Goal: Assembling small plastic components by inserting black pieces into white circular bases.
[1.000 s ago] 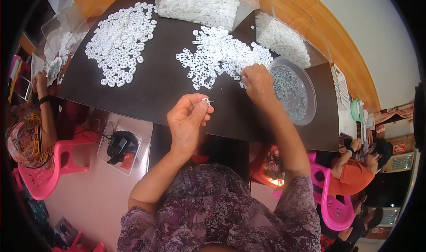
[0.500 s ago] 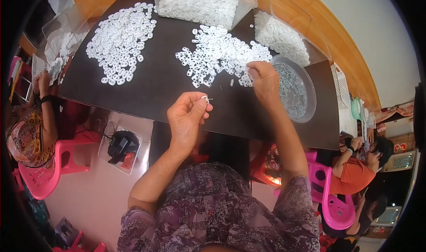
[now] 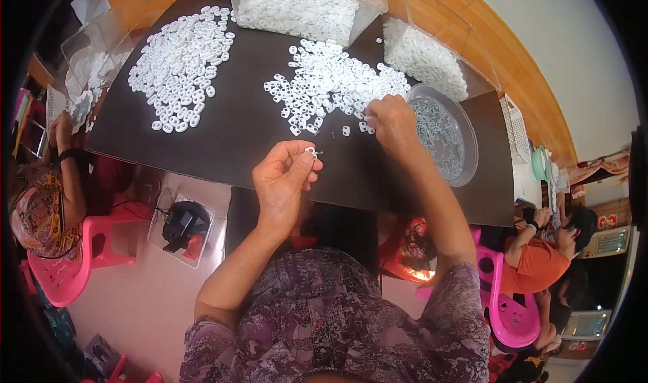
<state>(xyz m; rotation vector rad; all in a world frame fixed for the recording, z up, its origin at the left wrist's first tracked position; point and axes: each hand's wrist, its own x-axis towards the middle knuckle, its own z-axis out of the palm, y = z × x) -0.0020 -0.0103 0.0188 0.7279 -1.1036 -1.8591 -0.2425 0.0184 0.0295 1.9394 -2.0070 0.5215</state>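
Near the table's front edge, my left hand (image 3: 280,180) is closed in a pinch around a small white plastic piece (image 3: 311,151). A thin metal screw (image 3: 319,153) sticks out of that piece to the right. My right hand (image 3: 395,128) reaches over the table with its fingers curled together at the near right edge of a pile of small white pieces with holes (image 3: 331,76). Whatever its fingertips may hold is hidden. Between the hands, one loose white piece (image 3: 346,131) and a tiny dark screw (image 3: 333,135) lie on the dark table (image 3: 236,113).
A round clear tub of screws (image 3: 474,140) stands right of my right hand. Farther back are a clear bin of white pieces (image 3: 297,18) and a second heap (image 3: 425,56). Oval white pieces (image 3: 179,66) are spread at left. Other people sit at both sides.
My right hand has moved a little left and nearer along the pile's edge, its fingers more curled. My left hand stays almost still with the white piece and screw.
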